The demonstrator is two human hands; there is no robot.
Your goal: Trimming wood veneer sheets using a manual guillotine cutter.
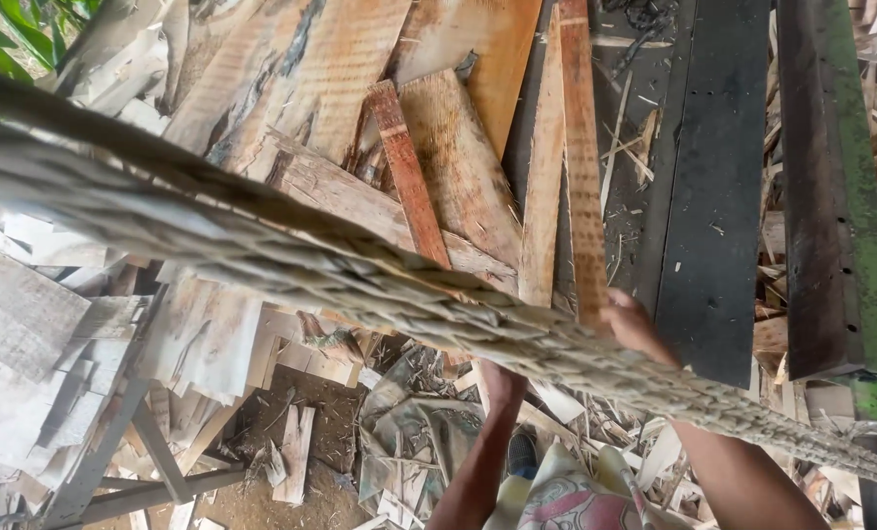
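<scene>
The long, thick woven rope [379, 285] crossing the scene looks heavy, limp and rough, best gripped around its girth; both hands' [635, 324] fingers are hidden behind it, so I cannot tell their grasp.

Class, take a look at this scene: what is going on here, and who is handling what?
A person looks down over a heap of rough wooden offcuts. A thick braided rope runs slantwise across the view, hiding part of both hands. The right hand rests at the lower end of a long narrow plank. The left hand reaches up under the rope, its grip hidden. A dark metal beam lies beside the wood.
</scene>
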